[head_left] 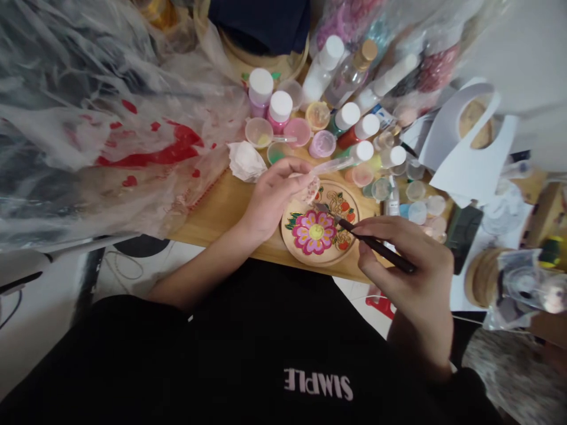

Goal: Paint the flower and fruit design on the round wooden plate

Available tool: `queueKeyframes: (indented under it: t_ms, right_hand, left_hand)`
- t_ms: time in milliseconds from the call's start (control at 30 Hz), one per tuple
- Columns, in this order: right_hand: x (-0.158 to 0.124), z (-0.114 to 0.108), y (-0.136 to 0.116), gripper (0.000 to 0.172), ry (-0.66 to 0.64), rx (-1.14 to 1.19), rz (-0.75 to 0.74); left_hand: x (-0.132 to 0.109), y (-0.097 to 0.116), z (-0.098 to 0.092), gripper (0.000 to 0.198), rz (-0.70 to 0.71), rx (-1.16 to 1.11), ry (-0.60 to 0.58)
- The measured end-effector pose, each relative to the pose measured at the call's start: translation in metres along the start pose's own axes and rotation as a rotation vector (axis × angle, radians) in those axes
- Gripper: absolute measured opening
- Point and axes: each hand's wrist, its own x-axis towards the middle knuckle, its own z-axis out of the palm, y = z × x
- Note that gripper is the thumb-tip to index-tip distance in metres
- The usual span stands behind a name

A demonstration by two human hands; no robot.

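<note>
A round wooden disc (319,227) painted with a pink flower, yellow centre and small orange fruits lies near the wooden table's front edge. My right hand (405,260) is closed on a thin black tool (372,241), its metal tip resting on the disc's upper part. My left hand (273,192) is closed at the disc's upper left rim, pinching a clear pipette (332,166) and a small crumpled tissue against the disc.
Many white-capped paint bottles (280,109) and small cups of colour (297,131) crowd the table behind the disc. A crumpled tissue (245,160) lies left. Clear plastic sheeting with red print (110,130) covers the left side. A stack of wooden discs (481,280) sits right.
</note>
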Motion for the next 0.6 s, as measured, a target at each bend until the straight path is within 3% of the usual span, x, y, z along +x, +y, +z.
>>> queueKeyframes:
  t_ms: [600]
  right_hand:
    - [0.001, -0.004, -0.013, 0.021, -0.062, -0.115, -0.023]
  left_hand:
    - [0.002, -0.006, -0.006, 0.032, 0.052, 0.047, -0.062]
